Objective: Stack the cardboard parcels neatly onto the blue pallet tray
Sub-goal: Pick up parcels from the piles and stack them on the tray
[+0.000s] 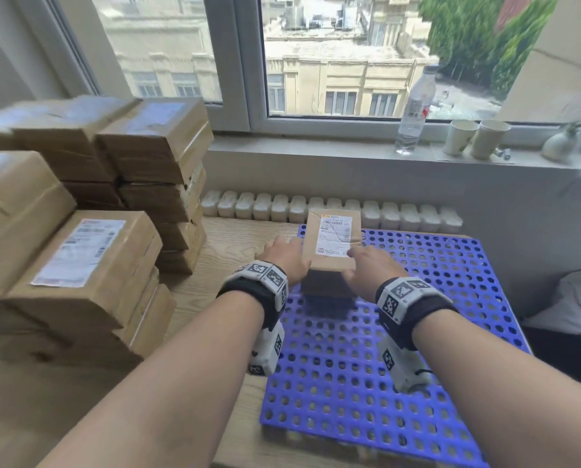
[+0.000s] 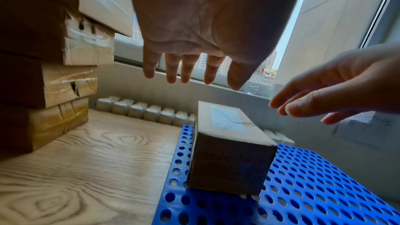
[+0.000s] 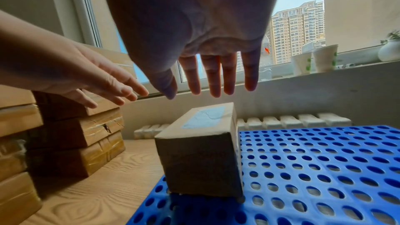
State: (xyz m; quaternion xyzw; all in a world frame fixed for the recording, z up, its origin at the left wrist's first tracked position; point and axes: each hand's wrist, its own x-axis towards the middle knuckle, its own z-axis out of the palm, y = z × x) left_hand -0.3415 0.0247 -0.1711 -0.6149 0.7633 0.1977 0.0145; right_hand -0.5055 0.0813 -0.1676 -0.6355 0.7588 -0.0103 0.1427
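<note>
The wooden table [image 1: 221, 251] carries everything: on its left half stands a big heap of cardboard parcels [image 1: 79, 211], several stacks deep and high, none of them yet moved over. On the right half lies the blue pallet tray [image 1: 451, 298], perforated all over and bare except at its far left corner. There sits a single small parcel [image 1: 333, 244], label up, resting flat on the tray. The left hand [image 1: 284, 256] and the right hand [image 1: 370, 268] hover just above and beside it; the wrist views show the fingers [image 2: 188, 67] of both hands straight and spread apart, touching nothing. So, as I judge it, one parcel is placed and nearly the whole heap remains; the job has barely begun.
</note>
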